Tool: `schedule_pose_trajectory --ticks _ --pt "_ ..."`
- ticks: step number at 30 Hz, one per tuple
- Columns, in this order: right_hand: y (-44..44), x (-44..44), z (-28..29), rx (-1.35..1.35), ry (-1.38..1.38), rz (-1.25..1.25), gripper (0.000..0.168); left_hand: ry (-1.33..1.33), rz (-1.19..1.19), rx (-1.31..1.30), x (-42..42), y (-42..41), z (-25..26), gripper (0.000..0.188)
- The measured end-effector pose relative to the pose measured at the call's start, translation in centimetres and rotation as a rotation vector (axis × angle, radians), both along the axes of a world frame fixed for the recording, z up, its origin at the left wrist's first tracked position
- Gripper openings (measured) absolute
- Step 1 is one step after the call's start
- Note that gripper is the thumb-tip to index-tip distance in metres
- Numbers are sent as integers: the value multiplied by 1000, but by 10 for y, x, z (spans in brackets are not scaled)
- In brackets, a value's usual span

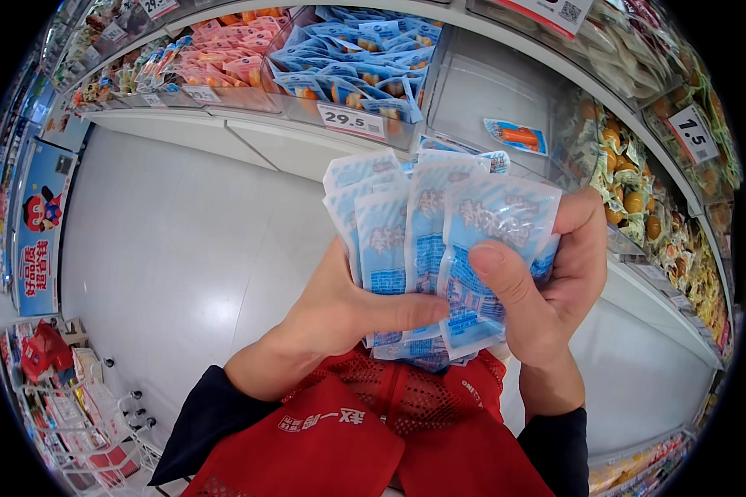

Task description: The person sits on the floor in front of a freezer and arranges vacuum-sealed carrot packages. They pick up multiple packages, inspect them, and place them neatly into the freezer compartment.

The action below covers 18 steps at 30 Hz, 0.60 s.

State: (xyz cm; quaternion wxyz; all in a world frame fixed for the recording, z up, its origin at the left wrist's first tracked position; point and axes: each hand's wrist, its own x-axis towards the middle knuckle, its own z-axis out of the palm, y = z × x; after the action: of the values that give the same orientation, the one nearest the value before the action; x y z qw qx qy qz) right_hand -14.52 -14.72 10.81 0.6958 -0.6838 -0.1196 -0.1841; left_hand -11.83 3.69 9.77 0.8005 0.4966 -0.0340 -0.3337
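Observation:
Both hands hold a fanned bunch of blue-and-white plastic snack packets (382,248) in front of the red vest. My left hand (354,304) grips the bunch from the left, its thumb lying across the packets. My right hand (534,286) holds the right side, thumb on the front packet and fingers curled behind. Beyond the hands, one small blue packet with an orange sausage-like snack (519,136) lies in a clear plastic shelf bin (472,81). The undersides of the held packets are hidden.
Left of that bin are bins of blue packets (354,56) and pink packets (236,50), with price tags (351,121) along the front. Wrapped brown snacks (628,180) fill bins at the right. A white wire cart (81,428) stands at lower left.

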Motion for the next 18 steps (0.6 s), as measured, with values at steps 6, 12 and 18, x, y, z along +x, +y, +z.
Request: schedule_pose_trajectory --ticks 6,12,18 --pt "-1 10 -6 174 63 28 32 -63 38 82 -4 1 2 68" --pt "6 12 -8 340 127 54 32 -71 68 49 -4 1 -3 69" --pt "6 13 -8 290 153 44 31 -44 83 -21 -1 -2 -5 71"
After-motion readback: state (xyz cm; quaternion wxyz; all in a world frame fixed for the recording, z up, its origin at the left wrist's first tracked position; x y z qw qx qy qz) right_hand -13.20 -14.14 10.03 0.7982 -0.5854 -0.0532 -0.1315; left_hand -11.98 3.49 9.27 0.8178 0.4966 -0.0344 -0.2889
